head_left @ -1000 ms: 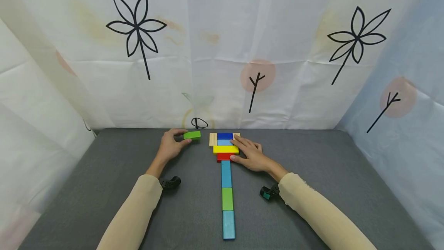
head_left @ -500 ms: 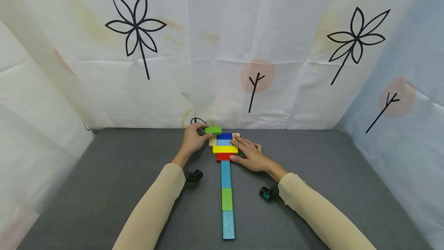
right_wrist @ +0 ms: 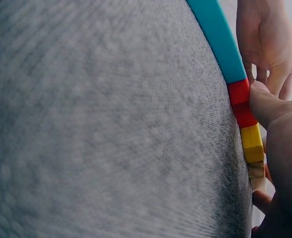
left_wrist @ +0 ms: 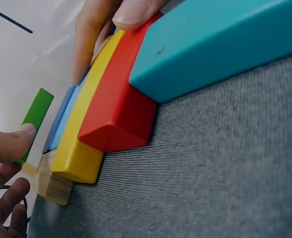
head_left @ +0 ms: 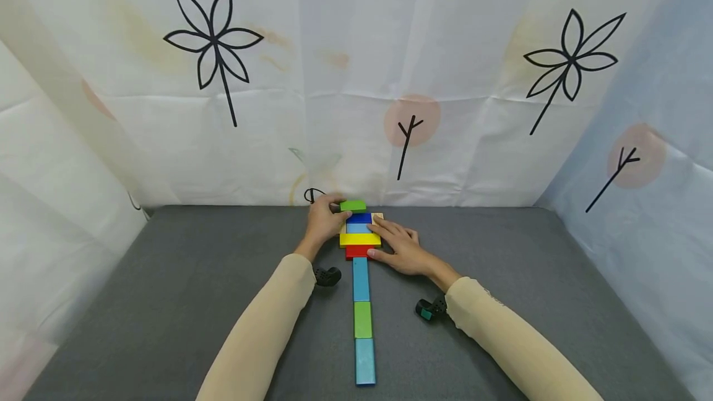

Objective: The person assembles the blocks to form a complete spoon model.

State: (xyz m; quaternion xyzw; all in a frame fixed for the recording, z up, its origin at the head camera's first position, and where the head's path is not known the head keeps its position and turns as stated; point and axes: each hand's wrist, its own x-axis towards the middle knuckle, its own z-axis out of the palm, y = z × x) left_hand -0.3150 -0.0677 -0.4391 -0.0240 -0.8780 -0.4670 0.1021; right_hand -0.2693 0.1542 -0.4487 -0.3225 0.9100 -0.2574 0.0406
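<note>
My left hand (head_left: 323, 223) pinches a green block (head_left: 353, 206) between thumb and fingers, just behind the dark blue block (head_left: 359, 218). In the left wrist view that green block (left_wrist: 38, 111) is raised and tilted above the far end of the blocks. My right hand (head_left: 409, 255) lies over the right side of the arrangement with fingers extended. Its thumb touches the red block (head_left: 356, 252); its fingertips rest by the right wooden block (head_left: 377, 218). Between these lie a light blue block (head_left: 356, 228) and a yellow block (head_left: 356, 240). The left wooden block (left_wrist: 55, 186) is mostly behind my left hand in the head view.
From the red block a straight row runs toward me: a light blue block (head_left: 361, 280), a green block (head_left: 362, 319) and another blue block (head_left: 364, 361). All lie on a grey cloth-covered table (head_left: 223, 302). A white printed curtain (head_left: 334, 48) hangs behind its far edge.
My left hand has carried the green block rightward, from the table's left side to behind the dark blue block. My right hand has stayed in place on the blocks.
</note>
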